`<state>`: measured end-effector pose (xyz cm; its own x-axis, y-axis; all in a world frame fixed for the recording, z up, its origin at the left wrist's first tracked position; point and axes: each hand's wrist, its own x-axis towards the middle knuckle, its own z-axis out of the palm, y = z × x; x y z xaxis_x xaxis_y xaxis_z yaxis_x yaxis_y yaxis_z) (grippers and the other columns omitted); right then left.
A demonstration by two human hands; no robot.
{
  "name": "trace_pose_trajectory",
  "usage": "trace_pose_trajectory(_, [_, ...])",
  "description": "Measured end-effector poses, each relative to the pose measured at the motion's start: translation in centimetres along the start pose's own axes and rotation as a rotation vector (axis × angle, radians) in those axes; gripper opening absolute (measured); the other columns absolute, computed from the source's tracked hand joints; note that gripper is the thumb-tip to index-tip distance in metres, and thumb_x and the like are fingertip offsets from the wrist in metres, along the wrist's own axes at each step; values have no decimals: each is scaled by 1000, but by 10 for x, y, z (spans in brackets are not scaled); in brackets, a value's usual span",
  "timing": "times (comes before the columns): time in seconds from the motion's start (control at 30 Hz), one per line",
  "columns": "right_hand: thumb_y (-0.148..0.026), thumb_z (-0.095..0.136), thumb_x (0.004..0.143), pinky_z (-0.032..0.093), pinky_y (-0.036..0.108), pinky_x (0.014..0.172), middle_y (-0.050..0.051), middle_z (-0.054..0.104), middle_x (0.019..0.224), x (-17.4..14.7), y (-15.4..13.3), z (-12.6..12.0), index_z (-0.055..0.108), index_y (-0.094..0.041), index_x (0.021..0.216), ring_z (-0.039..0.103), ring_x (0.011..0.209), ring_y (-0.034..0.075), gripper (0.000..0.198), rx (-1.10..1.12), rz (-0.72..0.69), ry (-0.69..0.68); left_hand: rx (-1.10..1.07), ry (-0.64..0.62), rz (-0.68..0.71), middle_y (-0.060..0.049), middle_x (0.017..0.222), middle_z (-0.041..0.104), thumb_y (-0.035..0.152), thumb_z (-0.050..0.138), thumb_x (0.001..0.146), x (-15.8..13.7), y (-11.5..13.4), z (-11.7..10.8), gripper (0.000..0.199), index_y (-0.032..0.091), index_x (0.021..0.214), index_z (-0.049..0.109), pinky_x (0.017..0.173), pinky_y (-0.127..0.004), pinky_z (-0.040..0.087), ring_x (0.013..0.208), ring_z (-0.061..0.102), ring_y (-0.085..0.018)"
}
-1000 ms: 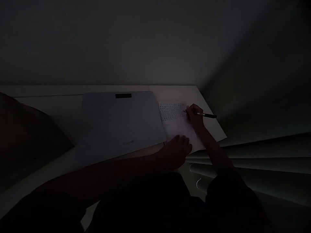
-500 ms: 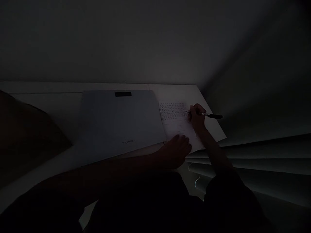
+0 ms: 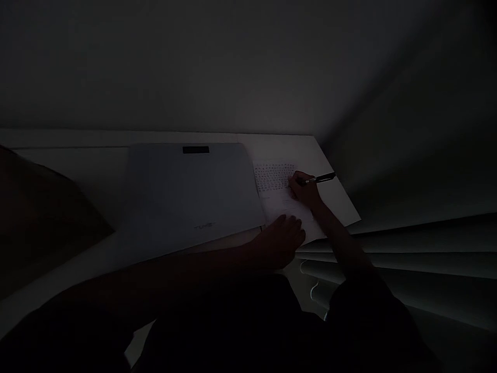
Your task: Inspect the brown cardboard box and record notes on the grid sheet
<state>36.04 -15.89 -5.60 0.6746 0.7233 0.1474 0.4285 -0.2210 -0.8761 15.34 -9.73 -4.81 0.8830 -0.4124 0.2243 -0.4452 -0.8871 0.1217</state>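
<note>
Nearest, the left hand (image 3: 280,239) lies flat on the near edge of one sheet of paper (image 3: 285,203), fingers spread loosely and gripping nothing. Just beyond, the right hand (image 3: 305,190) pinches one pen (image 3: 319,179) between its fingertips, the tip on the sheet below several rows of writing (too dim to read). Touching the sheet's left edge lies one closed laptop (image 3: 190,197), with a dark strip near its far edge. All rest on a white desk (image 3: 334,199), whose right corner stays bare. Right of it run pale horizontal slats (image 3: 407,259); behind stands a plain wall (image 3: 233,67).
</note>
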Motion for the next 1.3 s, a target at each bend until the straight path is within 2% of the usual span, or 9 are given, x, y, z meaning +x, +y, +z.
trace_pose_trajectory(0.17, [-55,60,94,34,20,42,-3,49,51,0,4,0,42,-19,71,44,44,9,46,-15,-27,-34,5,-4,-1,-21,140,57,23,51,96,0,0,0,37,8,129,58,106,-48,40,126,52,-35])
trace_pose_trajectory(0.37, [-62,60,94,35,20,44,-2,49,55,0,9,-1,41,-19,74,44,47,9,51,3,-3,-85,20,21,-7,-21,140,57,25,48,99,0,1,5,38,7,131,57,104,-49,40,126,51,-35])
trace_pose_trajectory(0.6, [-60,60,94,35,21,45,-2,47,56,1,10,0,40,-19,75,42,48,10,49,29,22,-65,-5,29,-28,-18,127,62,21,48,97,3,1,4,28,10,118,62,99,-48,41,111,55,-32])
trace_pose_trajectory(0.73, [-59,58,94,35,22,46,-2,47,56,0,5,0,41,-19,76,42,48,10,47,-9,24,-63,3,28,-32,-18,133,59,23,49,97,3,0,5,31,10,123,61,100,-48,40,115,53,-33])
trace_pose_trajectory(0.93, [-56,56,92,34,22,47,-2,45,56,-1,-1,2,39,-19,72,42,50,10,45,-76,20,-33,-1,49,-15,-17,124,61,24,49,97,2,0,6,30,9,120,61,96,-48,42,108,55,-32])
trace_pose_trajectory(1.3, [-56,56,87,35,24,48,-1,44,56,1,-7,5,40,-19,68,41,50,10,44,-40,10,-26,-10,35,-24,-19,137,59,26,50,98,1,-1,8,36,8,127,60,100,-48,42,122,53,-34])
